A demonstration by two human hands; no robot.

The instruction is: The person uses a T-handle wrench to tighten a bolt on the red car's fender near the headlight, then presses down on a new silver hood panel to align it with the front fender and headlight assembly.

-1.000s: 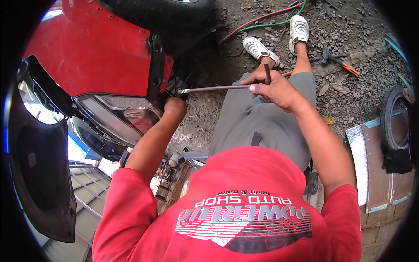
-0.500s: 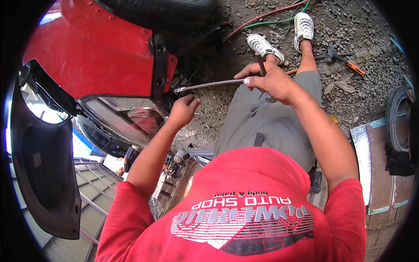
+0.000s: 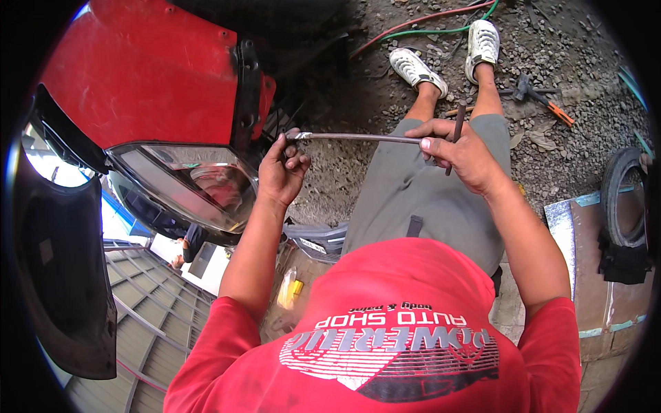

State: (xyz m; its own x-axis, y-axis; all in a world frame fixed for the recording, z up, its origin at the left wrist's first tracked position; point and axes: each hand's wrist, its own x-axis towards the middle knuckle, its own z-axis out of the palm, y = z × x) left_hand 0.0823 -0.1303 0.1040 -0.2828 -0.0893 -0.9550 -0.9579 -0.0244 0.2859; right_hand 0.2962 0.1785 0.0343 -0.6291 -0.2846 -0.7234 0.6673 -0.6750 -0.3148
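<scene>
A thin dark metal rod (image 3: 365, 137) with a pale, shiny patch near its left end stretches almost level across my lap. My left hand (image 3: 281, 175) pinches that left end between thumb and fingers. At the other end, my right hand (image 3: 468, 153) wraps round the rod, beside a short dark crossbar (image 3: 459, 124) that sticks up past the fingers. Just left of my left hand is a car's red body panel (image 3: 144, 76), with a black edge strip (image 3: 246, 89). Below the panel sits a clear headlight (image 3: 196, 180).
A hammer with an orange grip (image 3: 547, 103) lies on the gravel (image 3: 551, 41) beyond my right leg. Red and green hoses (image 3: 427, 31) run past my feet. A tyre (image 3: 609, 193) rests over a flat board (image 3: 585, 275) at right. A dark curved panel (image 3: 69, 261) stands at far left.
My left hand has risen and closed on the rod's left end, which it was just below before. The rod and my right hand have shifted a little to the right.
</scene>
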